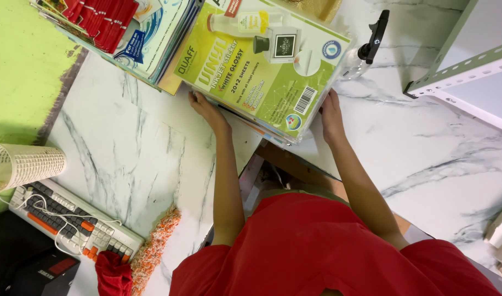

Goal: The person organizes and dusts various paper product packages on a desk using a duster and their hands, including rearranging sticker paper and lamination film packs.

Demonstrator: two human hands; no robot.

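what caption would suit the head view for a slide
Both hands, left hand and right hand, grip a stack of paper packs over a marble-pattern floor.

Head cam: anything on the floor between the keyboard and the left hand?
Nothing. In the head view the marble floor runs bare from the keyboard up to the left hand, which grips the paper stack.

Two bare hands: left hand (206, 109), right hand (331, 116). One stack of green glossy paper packs (262, 66), exact pack count unclear. One second pile of blue-and-white packs (152, 41). One bundle of red items (100, 22). One keyboard (70, 222). One mesh cup (21, 164). One black-handled tool (371, 41). One white metal shelf frame (465, 66). One orange fringed cloth (155, 246).
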